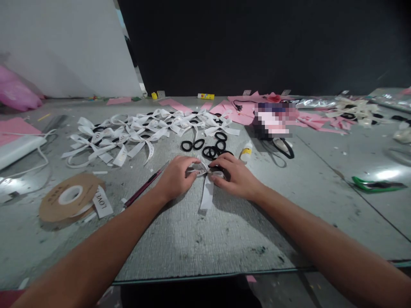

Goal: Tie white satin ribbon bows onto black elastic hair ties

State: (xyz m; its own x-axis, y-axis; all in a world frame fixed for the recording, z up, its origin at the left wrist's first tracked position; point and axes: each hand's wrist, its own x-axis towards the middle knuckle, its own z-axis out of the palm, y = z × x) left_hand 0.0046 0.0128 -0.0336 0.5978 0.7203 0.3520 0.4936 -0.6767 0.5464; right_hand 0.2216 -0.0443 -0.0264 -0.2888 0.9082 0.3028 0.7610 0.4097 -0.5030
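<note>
Both my hands meet at the middle of the grey table (224, 231). My left hand (176, 176) is closed, its fingers pinching a white ribbon bow (207, 188) whose tail hangs toward me. My right hand (236, 176) is closed on the same bow and on a black hair tie (222, 170) under its fingers. Several loose black hair ties (208, 149) lie just beyond my hands. A row of finished white ribbon bows (141, 132) stretches across the table's left and middle.
A ribbon spool (69, 199) lies at the left, a thin dark-red stick (144, 188) beside my left wrist. A small glue bottle (246, 152) and scissors (282, 147) lie right of the ties. Pink paper pieces (237, 111) lie beyond, a green tool (375, 185) at right.
</note>
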